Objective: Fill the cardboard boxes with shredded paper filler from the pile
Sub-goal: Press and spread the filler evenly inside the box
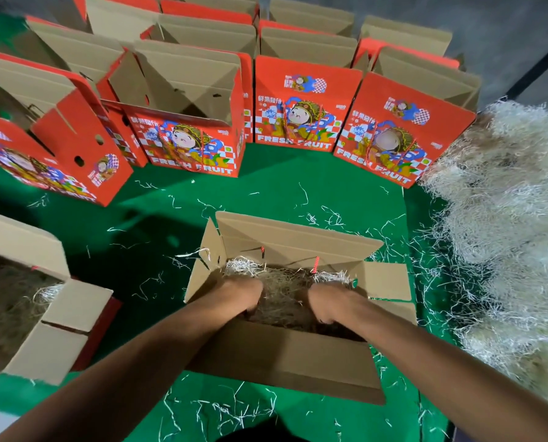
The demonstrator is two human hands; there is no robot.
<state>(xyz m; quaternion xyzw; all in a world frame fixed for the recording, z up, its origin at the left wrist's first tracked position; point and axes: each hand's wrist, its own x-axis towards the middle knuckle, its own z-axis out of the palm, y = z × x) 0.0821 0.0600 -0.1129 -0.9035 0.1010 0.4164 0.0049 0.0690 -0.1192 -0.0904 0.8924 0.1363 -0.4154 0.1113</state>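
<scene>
- Both hands are plunged into the open box (pixel 285 355): the left hand (pixel 244 295) and right hand (pixel 326 301) press into the shredded paper (pixel 282 291); whether their fingers are spread or curled cannot be told, being buried.
- To the left of the fingers, a second box (pixel 52 314) already holds filler.
- To their right lies the pile (pixel 505 234), still large.
- Beyond the fingers stand the red boxes (pixel 189 122); the nearest looks empty, so most seemingly remain unfilled.

I can read "FRESH FRUIT" in white capitals along the bottom of the red boxes (pixel 301 103) standing before me, with Chinese characters above the cartoon figure that are too small to make out.
</scene>
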